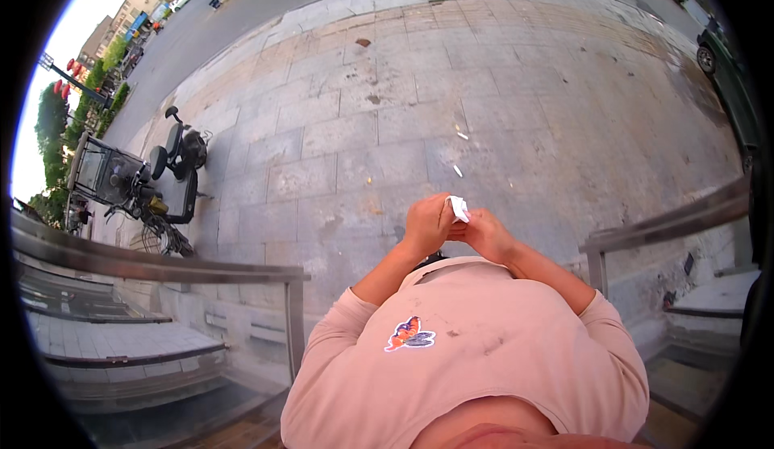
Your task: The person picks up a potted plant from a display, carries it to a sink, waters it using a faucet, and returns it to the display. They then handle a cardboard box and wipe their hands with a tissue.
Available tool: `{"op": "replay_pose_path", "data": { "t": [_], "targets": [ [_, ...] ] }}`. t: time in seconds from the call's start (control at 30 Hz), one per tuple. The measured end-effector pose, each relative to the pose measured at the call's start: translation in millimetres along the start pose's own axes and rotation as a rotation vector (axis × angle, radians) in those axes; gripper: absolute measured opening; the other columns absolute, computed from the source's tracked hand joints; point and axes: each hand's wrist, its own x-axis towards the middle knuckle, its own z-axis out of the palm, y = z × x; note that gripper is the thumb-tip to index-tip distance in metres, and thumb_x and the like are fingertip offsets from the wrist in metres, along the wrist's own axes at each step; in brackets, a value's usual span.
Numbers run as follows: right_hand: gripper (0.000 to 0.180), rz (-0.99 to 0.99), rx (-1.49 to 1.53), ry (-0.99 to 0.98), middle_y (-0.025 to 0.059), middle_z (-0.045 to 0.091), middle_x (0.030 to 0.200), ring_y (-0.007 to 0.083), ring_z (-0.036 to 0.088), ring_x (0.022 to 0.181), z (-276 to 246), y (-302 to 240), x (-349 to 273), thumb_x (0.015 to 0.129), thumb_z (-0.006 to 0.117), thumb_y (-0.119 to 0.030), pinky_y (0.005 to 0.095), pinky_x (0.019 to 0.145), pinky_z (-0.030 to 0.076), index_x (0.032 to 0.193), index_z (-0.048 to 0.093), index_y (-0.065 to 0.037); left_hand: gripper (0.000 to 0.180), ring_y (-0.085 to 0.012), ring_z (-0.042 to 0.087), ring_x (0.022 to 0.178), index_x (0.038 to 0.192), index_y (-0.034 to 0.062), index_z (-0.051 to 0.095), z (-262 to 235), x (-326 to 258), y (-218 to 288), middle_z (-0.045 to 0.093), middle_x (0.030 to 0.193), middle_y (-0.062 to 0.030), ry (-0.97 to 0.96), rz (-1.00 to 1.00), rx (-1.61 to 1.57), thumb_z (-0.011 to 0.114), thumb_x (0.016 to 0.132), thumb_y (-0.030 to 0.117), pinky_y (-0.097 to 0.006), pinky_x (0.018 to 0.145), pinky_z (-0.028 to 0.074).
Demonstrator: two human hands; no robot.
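Close together in front of my body, my left hand point(427, 222) and my right hand point(488, 233) meet over the paving. A small crumpled white piece of tissue or paper point(459, 207) shows between them, its upper part sticking out past the fingers. The left fingers curl closed against it from one side. From the other side, the right thumb and fingers pinch its lower end. Most of the fingertips are hidden behind the hands and the white piece.
Grey paving point(339, 126) spreads ahead, with white scraps point(459, 171) on it. Metal railings stand at left point(161, 267) and right point(669, 217). A parked electric scooter point(173, 167) is at the left, and a dark vehicle point(730, 86) at the far right. Steps point(129, 338) lie beyond the left railing.
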Motion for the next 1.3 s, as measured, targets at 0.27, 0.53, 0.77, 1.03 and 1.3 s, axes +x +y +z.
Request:
{"op": "replay_pose_path", "data": {
  "t": [0.27, 0.53, 0.77, 1.03, 1.3],
  "targets": [
    [0.032, -0.107, 0.303, 0.32, 0.0066, 0.065, 0.108, 0.0173, 0.061, 0.106, -153.3, -124.5, 156.8, 0.101, 0.05, -0.027, 0.0385, 0.091, 0.05, 0.116, 0.064, -0.003, 0.035, -0.0346, 0.062, 0.1, 0.122, 0.0032, 0.057, 59.3, 235.1, -126.7, 0.063, 0.113, -0.0166, -0.052, 0.191, 0.031, 0.058, 0.087, 0.005, -0.04, 0.085, 0.051],
    [0.012, -0.301, 0.097, 0.542, -0.0015, 0.066, 0.086, 0.0063, 0.057, 0.076, -413.1, -271.7, 231.1, 0.095, 0.062, -0.012, 0.0245, 0.067, 0.047, 0.095, 0.071, -0.005, 0.077, -0.0353, 0.05, 0.124, 0.143, 0.001, 0.032, 251.8, 488.5, -171.2, 0.048, 0.137, -0.0206, -0.354, 0.203, -0.194, 0.07, 0.075, 0.0, -0.043, 0.102, 0.042],
    [0.018, -0.25, 0.113, 0.694, 0.0013, 0.064, 0.079, 0.0068, 0.054, 0.066, -618.2, -465.3, 238.6, 0.095, 0.065, -0.018, 0.0228, 0.058, 0.043, 0.092, 0.069, -0.001, 0.074, -0.0389, 0.044, 0.131, 0.144, 0.0014, 0.036, 419.4, 708.6, -145.6, 0.04, 0.146, -0.0213, -0.285, 0.39, -0.093, 0.072, 0.079, 0.008, -0.043, 0.105, 0.042],
    [0.032, -0.335, 0.267, 0.44, 0.008, 0.066, 0.108, 0.0164, 0.06, 0.104, -790.7, -619.6, 261.6, 0.104, 0.045, -0.027, 0.0362, 0.093, 0.048, 0.103, 0.067, -0.003, 0.013, -0.0292, 0.062, 0.07, 0.1, 0.0022, 0.061, 562.0, 941.0, -184.3, 0.064, 0.084, -0.0142, -0.267, 0.44, -0.104, 0.055, 0.093, 0.011, -0.037, 0.06, 0.049],
    [0.033, -0.296, -0.653, 0.487, 0.0104, 0.063, 0.121, 0.0158, 0.057, 0.114, -1029.9, -781.2, 281.9, 0.101, 0.05, -0.025, 0.0344, 0.1, 0.044, 0.121, 0.063, -0.002, 0.037, -0.0221, 0.05, 0.056, 0.075, 0.0019, 0.059, 749.3, 1188.9, -280.6, 0.055, 0.062, -0.016, -0.386, -0.185, -0.255, 0.046, 0.102, 0.025, -0.034, 0.053, 0.041]
  ]
}}
